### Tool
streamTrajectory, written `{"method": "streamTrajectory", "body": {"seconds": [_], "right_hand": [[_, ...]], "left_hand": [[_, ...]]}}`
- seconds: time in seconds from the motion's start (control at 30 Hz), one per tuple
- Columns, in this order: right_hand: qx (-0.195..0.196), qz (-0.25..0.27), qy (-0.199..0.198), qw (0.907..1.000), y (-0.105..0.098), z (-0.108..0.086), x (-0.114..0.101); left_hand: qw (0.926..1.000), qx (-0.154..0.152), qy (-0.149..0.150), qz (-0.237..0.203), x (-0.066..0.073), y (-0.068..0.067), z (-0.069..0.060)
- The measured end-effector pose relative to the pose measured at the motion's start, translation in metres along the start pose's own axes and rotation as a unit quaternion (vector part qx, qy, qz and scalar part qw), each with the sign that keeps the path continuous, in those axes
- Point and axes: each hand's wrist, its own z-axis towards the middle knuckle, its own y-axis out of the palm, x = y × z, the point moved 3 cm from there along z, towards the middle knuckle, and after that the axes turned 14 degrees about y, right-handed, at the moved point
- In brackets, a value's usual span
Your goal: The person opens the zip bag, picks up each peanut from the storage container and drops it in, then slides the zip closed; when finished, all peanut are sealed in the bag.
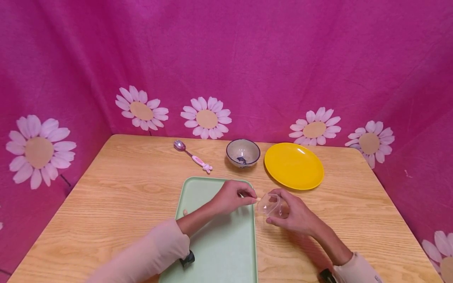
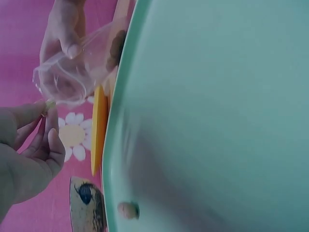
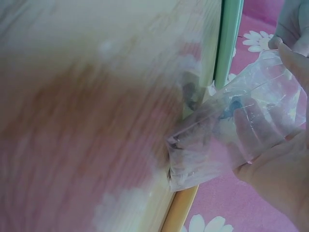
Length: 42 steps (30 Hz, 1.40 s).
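A clear plastic bag with its mouth spread hangs beside the green tray's right edge. My right hand grips it, thumb and fingers on opposite sides. Low in the bag lie dark, blurred lumps; their kind is unclear. Over the tray's far right corner, my left hand pinches a small pale piece between thumb and forefinger, right at the bag's mouth. Another small, pale, nut-like piece lies on the green tray, partly behind my left forearm in the head view.
Beyond the tray stands a bowl with a blue rim. To its right is a yellow plate, to its left a spoon with a pink rabbit handle. A pink flowered cloth surrounds the wooden table.
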Motion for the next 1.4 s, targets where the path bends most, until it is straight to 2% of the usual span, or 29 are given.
{"method": "streamTrajectory", "body": {"seconds": [0.23,0.4,0.53,0.63,0.83,1.0,1.17,1.27,1.4], "right_hand": [[-0.007,0.003,0.0,1.0,-0.001,0.0,-0.001],[0.003,-0.002,0.003,1.0,-0.001,0.0,0.0],[0.015,-0.007,-0.012,0.9998,-0.001,-0.001,0.0],[0.017,-0.011,-0.014,0.9997,-0.001,-0.001,0.0],[0.001,-0.005,0.008,1.0,-0.001,-0.001,0.0],[0.002,-0.006,0.011,0.9999,-0.001,-0.001,0.0],[0.001,-0.005,0.015,0.9999,0.0,-0.001,0.001],[-0.001,-0.004,0.019,0.9998,0.0,0.0,0.001],[-0.006,-0.001,0.025,0.9997,0.0,-0.001,0.001]], "left_hand": [[0.9998,-0.009,-0.009,-0.018,0.007,0.013,0.003],[0.9995,-0.014,-0.002,-0.029,0.008,0.013,0.001],[0.9996,-0.011,0.003,-0.028,0.004,0.004,-0.002],[0.9998,-0.008,-0.007,-0.017,-0.002,-0.008,-0.005],[0.9987,0.008,-0.048,0.013,-0.018,-0.035,-0.014],[0.9965,0.019,-0.073,0.036,-0.031,-0.05,-0.026],[0.9957,0.012,-0.071,0.058,-0.039,-0.057,-0.034],[0.9958,0.0,-0.064,0.065,-0.042,-0.057,-0.037],[0.9953,-0.008,-0.071,0.065,-0.044,-0.056,-0.039]]}}
